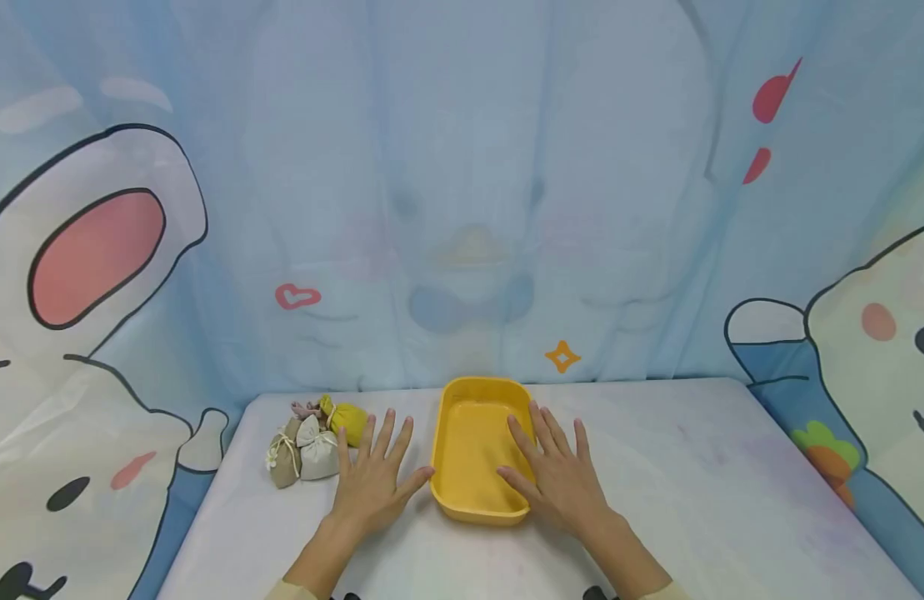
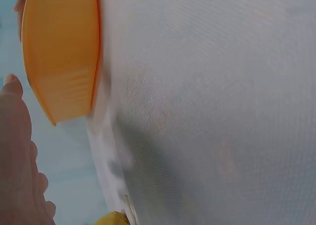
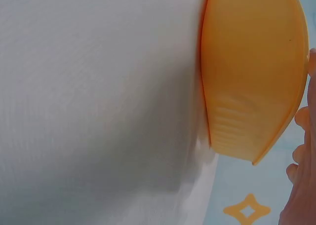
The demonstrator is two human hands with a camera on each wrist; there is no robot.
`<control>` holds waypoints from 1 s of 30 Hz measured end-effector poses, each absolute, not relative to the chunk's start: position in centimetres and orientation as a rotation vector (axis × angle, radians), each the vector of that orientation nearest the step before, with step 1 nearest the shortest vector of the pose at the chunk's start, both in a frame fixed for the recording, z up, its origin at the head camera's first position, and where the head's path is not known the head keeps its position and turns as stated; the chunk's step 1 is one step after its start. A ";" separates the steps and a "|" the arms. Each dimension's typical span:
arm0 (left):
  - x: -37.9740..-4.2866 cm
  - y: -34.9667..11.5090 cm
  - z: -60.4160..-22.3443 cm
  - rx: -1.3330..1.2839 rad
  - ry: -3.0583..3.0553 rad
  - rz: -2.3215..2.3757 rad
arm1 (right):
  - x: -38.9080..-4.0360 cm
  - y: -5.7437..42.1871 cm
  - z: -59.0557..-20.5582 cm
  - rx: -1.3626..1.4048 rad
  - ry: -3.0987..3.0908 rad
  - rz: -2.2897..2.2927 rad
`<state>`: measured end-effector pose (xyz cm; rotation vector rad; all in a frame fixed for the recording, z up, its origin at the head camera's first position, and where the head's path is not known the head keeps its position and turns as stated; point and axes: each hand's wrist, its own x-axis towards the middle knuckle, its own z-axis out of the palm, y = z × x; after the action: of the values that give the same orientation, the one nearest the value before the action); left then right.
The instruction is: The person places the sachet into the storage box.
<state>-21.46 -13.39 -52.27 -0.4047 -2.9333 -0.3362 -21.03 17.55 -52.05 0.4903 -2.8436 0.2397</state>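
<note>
A yellow plastic tray (image 1: pixel 480 500) with raised sides stands on the table between the two hands. The left hand (image 1: pixel 375 483), fingers spread and straight, hovers just left of it, its thumb near the tray's rim. Over the tray's right edge the right hand (image 1: pixel 559 475) is held with fingers spread; nothing is in its grasp. Small drawstring pouches lie left of the left hand: a yellow pouch (image 1: pixel 349 423), a white pouch (image 1: pixel 319 454), a brown pouch (image 1: pixel 285 458) and a pinkish one (image 1: pixel 306 409) partly hidden behind them. In the left wrist view, the tray's side (image 2: pixel 64 47) shows beyond the thumb.
A pale cloth covers the table (image 1: pixel 694 500). Behind it hangs a light blue curtain (image 1: pixel 462 167) printed with cartoon animals, touching the table's far edge. The pouches sit bunched near the far left corner.
</note>
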 end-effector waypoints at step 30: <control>-24.8 -19.9 -51.2 -0.240 -2.732 -0.443 | -20.7 17.0 -53.1 0.232 -2.821 1.452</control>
<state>-24.76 -19.90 -51.21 -0.2401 -2.7316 -0.4432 -20.69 16.97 -53.08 0.2319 -2.8207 1.4523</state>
